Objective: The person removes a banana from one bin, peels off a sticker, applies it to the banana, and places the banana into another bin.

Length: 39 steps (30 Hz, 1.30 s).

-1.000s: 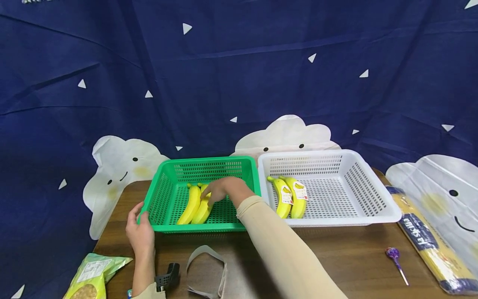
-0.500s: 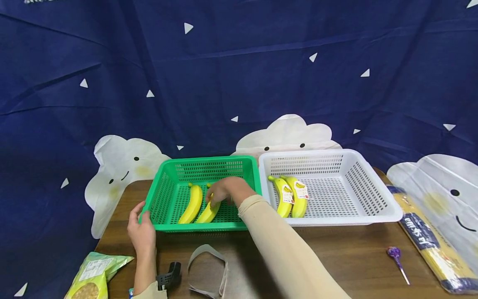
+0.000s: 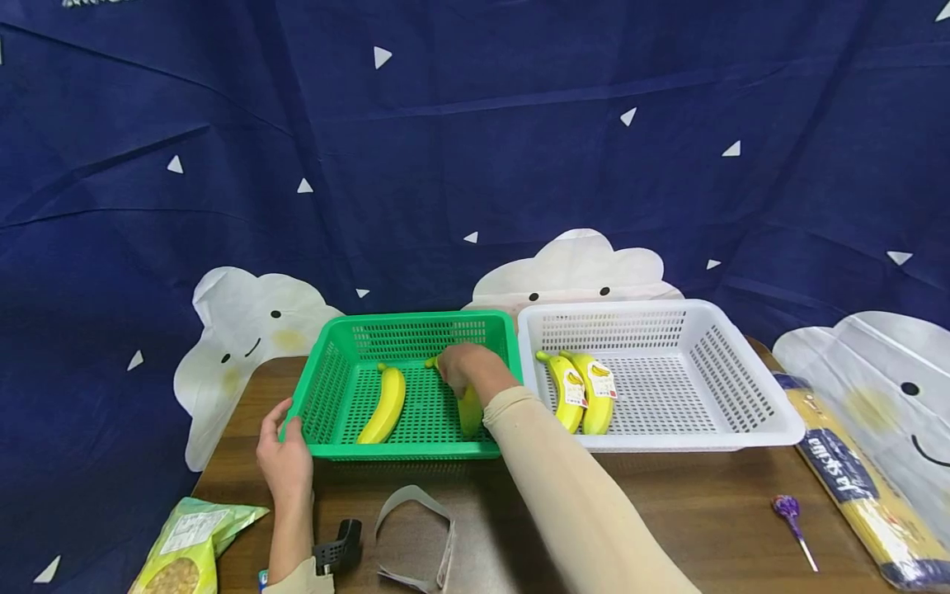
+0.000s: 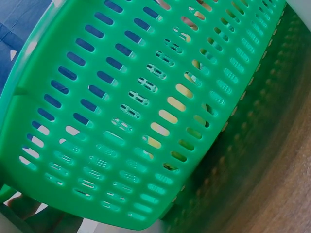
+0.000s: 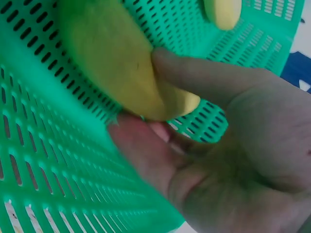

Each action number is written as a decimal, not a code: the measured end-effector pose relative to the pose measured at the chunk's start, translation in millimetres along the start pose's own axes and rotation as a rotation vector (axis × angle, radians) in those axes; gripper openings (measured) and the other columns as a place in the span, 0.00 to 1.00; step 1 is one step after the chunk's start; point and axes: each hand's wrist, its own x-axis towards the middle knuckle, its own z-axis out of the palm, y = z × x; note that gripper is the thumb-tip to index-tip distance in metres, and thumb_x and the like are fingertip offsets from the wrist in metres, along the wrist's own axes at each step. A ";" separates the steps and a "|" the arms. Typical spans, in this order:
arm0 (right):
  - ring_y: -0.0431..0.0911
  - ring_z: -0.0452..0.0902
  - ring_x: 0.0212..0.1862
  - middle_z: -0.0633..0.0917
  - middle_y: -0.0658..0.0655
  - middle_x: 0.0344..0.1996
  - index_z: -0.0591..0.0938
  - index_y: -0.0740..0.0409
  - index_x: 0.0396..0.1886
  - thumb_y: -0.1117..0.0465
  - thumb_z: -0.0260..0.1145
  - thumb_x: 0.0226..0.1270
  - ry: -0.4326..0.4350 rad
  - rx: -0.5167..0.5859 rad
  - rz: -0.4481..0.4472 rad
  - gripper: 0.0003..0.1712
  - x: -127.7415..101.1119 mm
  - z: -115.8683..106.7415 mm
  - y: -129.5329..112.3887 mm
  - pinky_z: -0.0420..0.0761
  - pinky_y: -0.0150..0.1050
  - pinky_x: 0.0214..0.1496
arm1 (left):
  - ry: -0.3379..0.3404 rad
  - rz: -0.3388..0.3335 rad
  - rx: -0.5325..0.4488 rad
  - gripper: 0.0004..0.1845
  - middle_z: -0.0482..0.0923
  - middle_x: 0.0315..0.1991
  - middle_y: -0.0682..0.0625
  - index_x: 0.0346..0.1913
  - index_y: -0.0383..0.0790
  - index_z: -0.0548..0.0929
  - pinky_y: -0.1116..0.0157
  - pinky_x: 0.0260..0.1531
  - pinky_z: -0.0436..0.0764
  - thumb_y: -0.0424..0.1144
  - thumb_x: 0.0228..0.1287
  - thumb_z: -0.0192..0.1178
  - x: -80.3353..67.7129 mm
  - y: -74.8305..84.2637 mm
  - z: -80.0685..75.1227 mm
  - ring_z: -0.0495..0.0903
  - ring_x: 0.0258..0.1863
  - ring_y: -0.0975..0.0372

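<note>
Banana [image 3: 471, 412] — inside green basket [image 3: 326, 388], right side | my right hand [image 3: 463, 369] pinches it, thumb and fingers curled | left hand [image 3: 284, 459] grips basket rim | next, I judge — lift clear of the wall

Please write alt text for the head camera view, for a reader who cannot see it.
A right hand grips a banana inside a green basket, while the left hand holds its corner. A second banana lies there; two labelled bananas lie in the white basket beside it.
</note>
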 end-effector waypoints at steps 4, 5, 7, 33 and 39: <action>0.43 0.55 0.25 0.67 0.49 0.25 0.74 0.50 0.27 0.75 0.62 0.53 0.027 0.063 0.029 0.15 -2.8 -3.6 -0.2 0.58 0.34 0.20 | 0.000 -0.010 -0.005 0.18 0.73 0.56 0.43 0.63 0.48 0.74 0.60 0.46 0.67 0.42 0.74 0.47 -0.6 0.7 -0.4 0.71 0.53 0.54; 0.44 0.57 0.25 0.70 0.49 0.29 0.76 0.50 0.33 0.75 0.62 0.53 0.036 0.095 0.027 0.15 -4.6 -6.0 -0.1 0.60 0.34 0.21 | 0.000 -0.011 -0.010 0.18 0.73 0.56 0.43 0.63 0.48 0.74 0.60 0.46 0.67 0.42 0.74 0.47 -0.7 0.9 -0.5 0.71 0.54 0.53; 0.45 0.63 0.27 0.73 0.50 0.36 0.77 0.49 0.45 0.73 0.62 0.55 0.043 0.199 0.031 0.20 -9.4 -11.5 1.6 0.67 0.34 0.21 | -0.003 -0.010 -0.010 0.19 0.73 0.57 0.43 0.64 0.47 0.74 0.60 0.46 0.66 0.42 0.74 0.47 -0.8 1.5 -0.4 0.71 0.54 0.54; 0.50 0.71 0.52 0.78 0.55 0.52 0.80 0.49 0.59 0.67 0.67 0.52 0.412 0.879 -0.240 0.30 -85.1 -14.6 39.0 0.77 0.39 0.34 | -0.010 -0.001 -0.016 0.19 0.71 0.58 0.45 0.64 0.45 0.74 0.59 0.49 0.64 0.41 0.74 0.47 2.7 5.5 1.7 0.68 0.56 0.55; 0.48 0.71 0.50 0.77 0.50 0.52 0.79 0.46 0.60 0.65 0.67 0.52 0.487 0.885 -0.280 0.31 -104.4 -7.2 35.6 0.74 0.39 0.28 | -0.004 0.000 0.005 0.19 0.68 0.63 0.43 0.64 0.44 0.74 0.57 0.46 0.63 0.41 0.74 0.47 0.3 2.5 -0.5 0.68 0.51 0.53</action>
